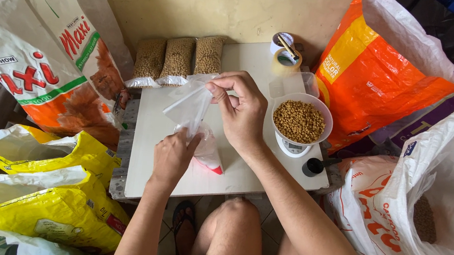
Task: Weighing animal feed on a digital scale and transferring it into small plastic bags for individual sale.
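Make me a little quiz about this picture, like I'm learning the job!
1. True or false: the white bowl on the small scale is full of brown pellets.
2. How many filled clear packets stand in a row by the wall? A) two B) three C) five
3. What do the left hand and right hand hold between them?

Key
1. True.
2. B, three.
3. An empty clear plastic bag, held above the white board.
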